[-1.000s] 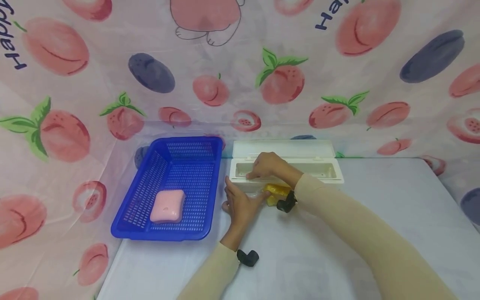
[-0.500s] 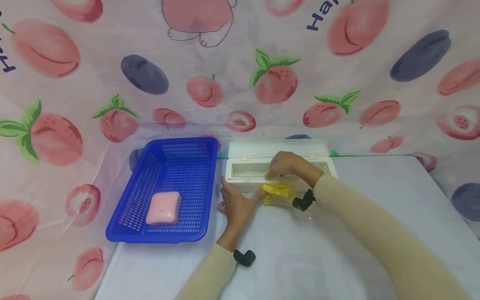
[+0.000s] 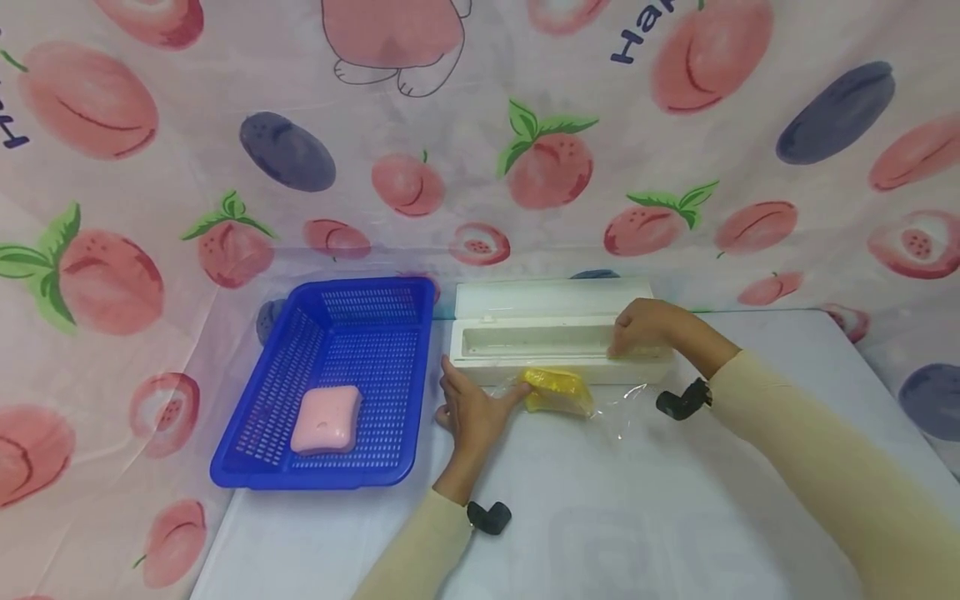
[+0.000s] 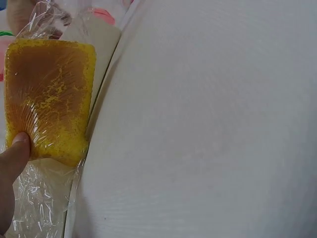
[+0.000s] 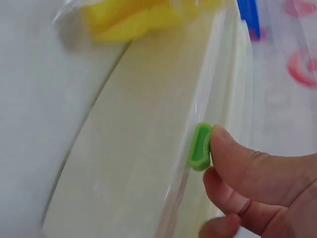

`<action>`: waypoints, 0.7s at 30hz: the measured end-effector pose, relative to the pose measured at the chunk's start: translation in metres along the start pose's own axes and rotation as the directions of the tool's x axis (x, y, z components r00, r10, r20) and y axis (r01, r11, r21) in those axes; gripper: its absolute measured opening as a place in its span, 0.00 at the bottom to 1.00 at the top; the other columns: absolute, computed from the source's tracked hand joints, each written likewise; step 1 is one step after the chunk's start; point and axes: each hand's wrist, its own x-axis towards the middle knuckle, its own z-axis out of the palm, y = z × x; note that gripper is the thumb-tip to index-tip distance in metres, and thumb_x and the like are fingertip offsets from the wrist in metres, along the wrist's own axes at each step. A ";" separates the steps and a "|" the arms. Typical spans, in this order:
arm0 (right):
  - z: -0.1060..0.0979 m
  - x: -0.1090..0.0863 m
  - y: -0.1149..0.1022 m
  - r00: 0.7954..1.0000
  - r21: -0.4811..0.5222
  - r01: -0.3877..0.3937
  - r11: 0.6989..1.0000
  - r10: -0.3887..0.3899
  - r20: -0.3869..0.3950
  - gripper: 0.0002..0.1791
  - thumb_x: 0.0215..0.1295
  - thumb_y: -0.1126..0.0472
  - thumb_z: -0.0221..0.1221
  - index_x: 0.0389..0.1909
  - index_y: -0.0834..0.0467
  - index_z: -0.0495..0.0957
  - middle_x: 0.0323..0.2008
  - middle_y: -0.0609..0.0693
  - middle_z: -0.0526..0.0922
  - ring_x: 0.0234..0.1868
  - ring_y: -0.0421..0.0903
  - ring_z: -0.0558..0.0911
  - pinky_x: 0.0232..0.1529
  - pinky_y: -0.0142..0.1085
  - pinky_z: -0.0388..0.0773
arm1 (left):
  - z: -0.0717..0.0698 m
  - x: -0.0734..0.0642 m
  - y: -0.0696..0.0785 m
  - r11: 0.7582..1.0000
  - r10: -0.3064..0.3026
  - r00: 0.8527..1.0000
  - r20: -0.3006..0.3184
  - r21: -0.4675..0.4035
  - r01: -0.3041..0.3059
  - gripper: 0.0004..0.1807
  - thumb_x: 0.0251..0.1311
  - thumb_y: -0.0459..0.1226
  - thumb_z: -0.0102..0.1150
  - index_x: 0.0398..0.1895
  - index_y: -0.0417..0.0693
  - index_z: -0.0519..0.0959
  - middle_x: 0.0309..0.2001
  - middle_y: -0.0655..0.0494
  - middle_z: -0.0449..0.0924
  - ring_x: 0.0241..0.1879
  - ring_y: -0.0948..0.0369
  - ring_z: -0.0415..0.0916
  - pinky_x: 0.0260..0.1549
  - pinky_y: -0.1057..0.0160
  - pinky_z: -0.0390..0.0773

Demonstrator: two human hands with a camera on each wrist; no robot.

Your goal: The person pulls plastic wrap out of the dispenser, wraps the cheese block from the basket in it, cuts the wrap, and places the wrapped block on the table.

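A long white cling film dispenser stands at the back of the table, its lid raised. Clear film runs along its front and covers a yellow block, whose exact kind I cannot tell. My left hand is spread at the dispenser's left end. Its thumb presses on a corner of the filmed block. Near the dispenser's right end, my right hand pinches a small green slide cutter between thumb and finger on the rail. In the head view that cutter is hidden.
Left of the dispenser sits a blue plastic basket with a pink, soap-like block inside. A fruit-printed sheet hangs behind the white table. Loose film lies in front of the dispenser.
My right hand has slid rightward along the dispenser from near its left end to near its right end, uncovering the yellow block and film. My left hand keeps its place at the left end.
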 end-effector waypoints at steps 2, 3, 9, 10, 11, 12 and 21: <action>-0.003 -0.006 0.015 1.000 0.027 -0.014 1.000 0.014 -0.003 0.16 0.61 0.46 0.69 0.28 0.56 0.82 0.35 0.52 0.79 0.41 0.51 0.75 0.43 0.43 0.74 | 0.000 0.000 0.000 1.000 -0.001 1.000 0.002 0.001 0.001 0.79 0.36 0.66 0.79 0.82 0.47 0.36 0.76 0.40 0.55 0.72 0.48 0.60 0.58 0.38 0.54; -0.004 -0.009 0.022 1.000 0.034 -0.016 0.999 0.016 -0.007 0.17 0.61 0.46 0.69 0.28 0.56 0.82 0.35 0.53 0.79 0.42 0.52 0.74 0.43 0.44 0.73 | -0.001 0.000 0.000 1.000 0.000 1.000 0.003 -0.001 0.000 0.79 0.36 0.66 0.79 0.82 0.47 0.36 0.76 0.40 0.55 0.73 0.48 0.60 0.58 0.38 0.54; -0.011 -0.023 0.058 0.998 0.078 -0.042 0.996 0.045 -0.040 0.18 0.60 0.47 0.70 0.28 0.58 0.79 0.37 0.56 0.77 0.45 0.57 0.73 0.45 0.55 0.75 | -0.001 0.001 0.000 1.000 0.010 1.000 -0.002 0.005 -0.010 0.80 0.36 0.67 0.79 0.82 0.46 0.36 0.77 0.40 0.55 0.72 0.48 0.60 0.58 0.38 0.54; -0.012 -0.025 0.062 0.998 0.090 -0.046 0.995 0.049 -0.036 0.19 0.60 0.47 0.71 0.29 0.58 0.79 0.38 0.57 0.77 0.46 0.58 0.73 0.46 0.57 0.75 | -0.002 0.001 0.000 1.000 0.012 1.000 -0.004 0.007 -0.012 0.80 0.35 0.67 0.79 0.82 0.46 0.36 0.76 0.40 0.56 0.72 0.48 0.61 0.58 0.38 0.54; -0.012 -0.027 0.065 0.998 0.103 -0.046 0.994 0.050 -0.035 0.19 0.60 0.47 0.70 0.30 0.59 0.79 0.39 0.57 0.77 0.46 0.58 0.73 0.47 0.58 0.75 | -0.002 0.001 0.000 1.000 0.013 1.000 -0.007 0.008 -0.013 0.80 0.35 0.67 0.79 0.82 0.46 0.36 0.76 0.40 0.56 0.72 0.48 0.61 0.57 0.38 0.55; -0.011 -0.028 0.067 0.998 0.119 -0.043 0.992 0.047 -0.035 0.19 0.61 0.47 0.70 0.31 0.59 0.79 0.39 0.57 0.77 0.47 0.58 0.73 0.47 0.57 0.75 | -0.002 0.001 0.000 1.000 0.013 1.000 -0.009 0.009 -0.013 0.80 0.35 0.67 0.79 0.82 0.46 0.37 0.76 0.41 0.56 0.72 0.48 0.61 0.57 0.39 0.55; 0.053 -0.066 0.067 0.991 0.522 -0.111 0.846 0.131 -0.002 0.37 0.73 0.33 0.52 0.51 0.67 0.70 0.35 0.53 0.78 0.36 0.47 0.78 0.37 0.37 0.80 | -0.004 -0.004 0.001 0.998 -0.002 1.000 -0.025 0.063 0.003 0.80 0.35 0.69 0.78 0.82 0.44 0.38 0.73 0.35 0.56 0.70 0.43 0.59 0.60 0.36 0.58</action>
